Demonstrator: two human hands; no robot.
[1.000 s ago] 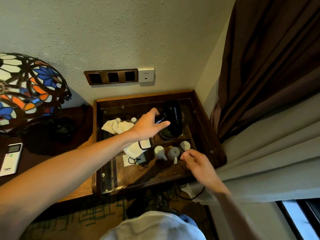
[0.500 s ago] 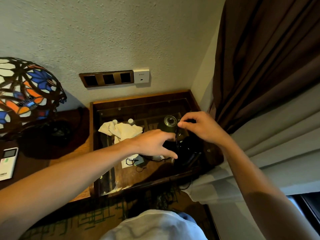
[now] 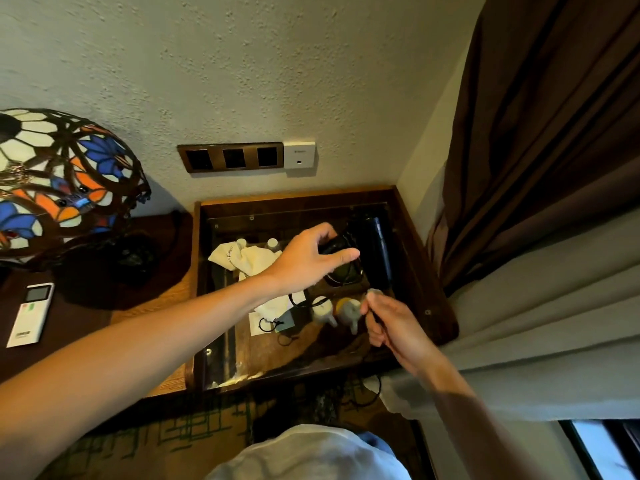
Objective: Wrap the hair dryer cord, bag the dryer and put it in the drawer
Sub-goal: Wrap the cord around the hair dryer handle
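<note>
A person's left hand (image 3: pixel 311 258) grips the black hair dryer (image 3: pixel 360 251) above the glass-topped table (image 3: pixel 408 216), while the right hand (image 3: pixel 391 323) pinches its thin cord (image 3: pixel 375 318). The rigid body looks the firmest hold; the limp cord should coil easily.

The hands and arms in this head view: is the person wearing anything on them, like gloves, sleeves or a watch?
Nothing shows on them. The left hand and right hand are bare, with no gloves and no rings that I can make out. Both forearms are uncovered as far as the frame shows, with no sleeve, watch or bracelet at either wrist.
</note>
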